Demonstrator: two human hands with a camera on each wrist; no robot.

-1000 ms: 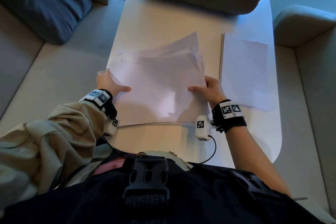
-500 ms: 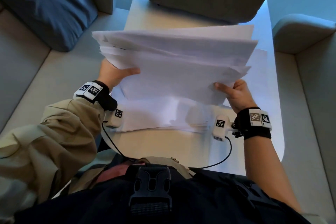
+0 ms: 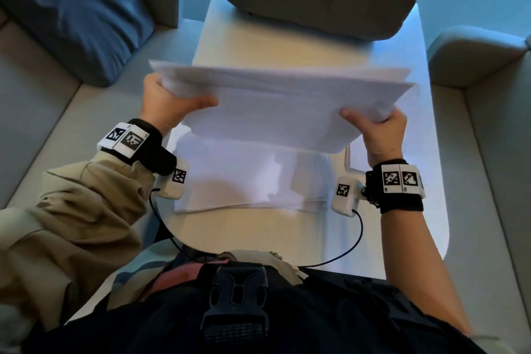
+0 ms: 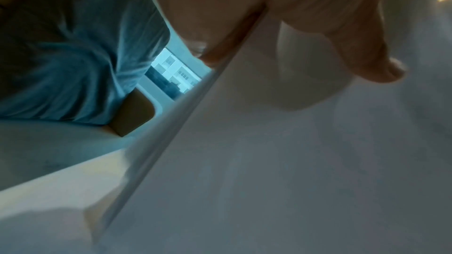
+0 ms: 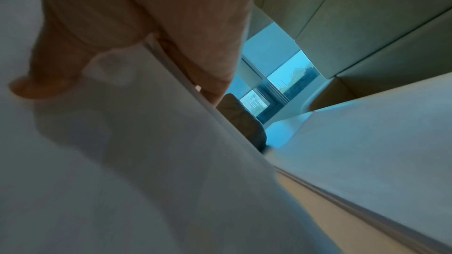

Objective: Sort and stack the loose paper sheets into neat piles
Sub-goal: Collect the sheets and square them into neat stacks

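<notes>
- Honestly no readable words, brand names or numbers anywhere in these shots.
- Only sign-like stuff is the black-and-white square coded markers: two side by side on the white tag of the black wristband (image 3: 129, 139) just behind the left hand (image 3: 165, 106), and one more on the small white camera box (image 3: 175, 181) under that wrist.
- Same on the other side: two markers on the black band (image 3: 399, 181) behind the right hand (image 3: 379, 131), one on its white box (image 3: 344, 192).
- The white paper sheets (image 3: 275, 106) look blank.
</notes>
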